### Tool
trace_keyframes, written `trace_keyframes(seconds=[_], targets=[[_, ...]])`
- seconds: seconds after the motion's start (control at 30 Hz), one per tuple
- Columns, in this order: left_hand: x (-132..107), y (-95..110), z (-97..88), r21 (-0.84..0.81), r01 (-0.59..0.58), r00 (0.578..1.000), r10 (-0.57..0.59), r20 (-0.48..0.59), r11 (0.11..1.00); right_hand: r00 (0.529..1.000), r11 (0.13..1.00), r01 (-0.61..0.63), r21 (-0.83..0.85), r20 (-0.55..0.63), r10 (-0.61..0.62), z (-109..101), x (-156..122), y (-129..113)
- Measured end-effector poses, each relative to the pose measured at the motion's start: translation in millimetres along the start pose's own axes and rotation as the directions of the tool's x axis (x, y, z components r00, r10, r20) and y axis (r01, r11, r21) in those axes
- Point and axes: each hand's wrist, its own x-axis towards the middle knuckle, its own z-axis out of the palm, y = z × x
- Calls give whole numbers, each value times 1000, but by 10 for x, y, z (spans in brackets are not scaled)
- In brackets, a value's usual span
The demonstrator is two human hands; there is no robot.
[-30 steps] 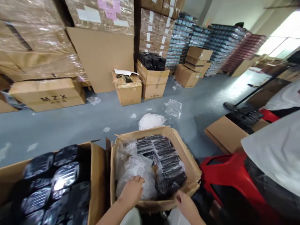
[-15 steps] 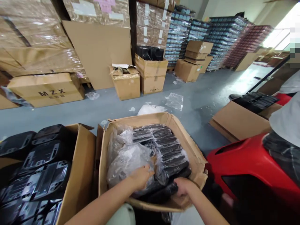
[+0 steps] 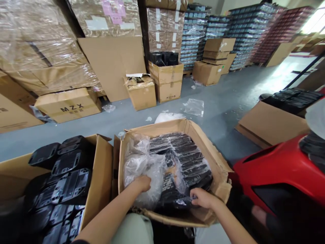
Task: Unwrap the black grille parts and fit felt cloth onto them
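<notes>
Where the left carton [image 3: 103,169] of black moulded parts ends, the middle carton [image 3: 208,142] begins, and both hands are inside it. The left hand [image 3: 142,183] presses into the clear plastic bag [image 3: 142,162]. Its fingers curl down into the film with the tips hidden, so I cannot tell if they grip. Just right of it lie the black pieces [image 3: 188,159], long axes crosswise, stacked away from the person. The right hand [image 3: 201,198], the nearer 1, has its fingers curled together on the stack's near end. A red shell [image 3: 279,169] sits further right.

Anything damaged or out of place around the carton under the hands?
The carton is crumpled and torn at its near right corner beside the right hand, and loose plastic bags and paper scraps litter the grey floor behind it.
</notes>
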Motion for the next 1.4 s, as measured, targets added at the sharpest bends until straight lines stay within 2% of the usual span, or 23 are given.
trace_keyframes(seconds=[0.07, 0.17, 0.23, 0.27, 0.33, 0.4, 0.47, 0.53, 0.63, 0.7, 0.77, 0.9, 0.97, 1.07, 1.17, 1.23, 1.27, 1.33, 1.4], targets=[[0, 112, -53, 4, -42, 999, 42, 14, 999, 998, 994, 53, 97, -31, -50, -61, -19, -2], [-6, 315, -123, -85, -216, 976, 217, 5, 973, 990, 962, 132, 237, -73, -118, -200, -45, -40], [-17, 399, -133, -199, -266, 963, 268, -15, 943, 982, 872, 176, 457, -145, -122, -293, -60, -69], [-22, 414, -123, -264, -245, 969, 239, -54, 933, 977, 785, 189, 590, -192, -91, -331, -66, -82], [-25, 400, -81, -409, -169, 976, 94, -196, 897, 967, 548, 198, 813, -252, 25, -383, -75, -113], [-19, 362, -33, -538, -161, 929, -57, -366, 827, 961, 337, 186, 923, -242, 131, -403, -71, -170], [-11, 341, -8, -594, -188, 873, -144, -465, 783, 964, 173, 175, 969, -204, 172, -401, -47, -267], [-10, 351, -14, -596, -175, 832, -206, -515, 784, 968, 70, 172, 983, -181, 172, -383, -9, -391], [-28, 393, -48, -597, -119, 783, -295, -548, 794, 978, -10, 161, 987, -159, 133, -346, 55, -539], [-45, 414, -65, -594, -84, 774, -322, -545, 800, 983, -31, 134, 990, -129, 133, -326, 87, -564], [-57, 420, -74, -591, -65, 783, -326, -529, 804, 977, -35, 133, 991, -125, 175, -320, 102, -532], [-34, 413, -102, -627, -108, 796, -311, -520, 772, 963, -44, 184, 982, -171, 208, -330, 70, -430], [8, 421, -113, -670, -177, 794, -297, -530, 721, 970, -59, 171, 983, -158, 184, -330, 34, -399], [98, 443, -110, -755, -280, 775, -325, -542, 593, 967, -66, 193, 979, -179, 179, -308, -11, -351], [187, 397, -129, -826, -334, 749, -405, -525, 454, 931, -45, 260, 965, -238, 276, -262, -27, -249], [234, 291, -189, -845, -342, 733, -446, -513, 410, 882, -12, 307, 952, -280, 378, -235, -34, -152], [253, 222, -233, -847, -338, 728, -457, -511, 410, 835, 37, 348, 937, -327, 441, -229, -40, -103], [289, 90, -320, -834, -317, 723, -454, -521, 451, 694, 179, 435, 882, -455, 558, -239, -55, -20], [331, 29, -358, -787, -295, 743, -389, -546, 542, 520, 358, 475, 804, -584, 623, -273, -63, 16]])
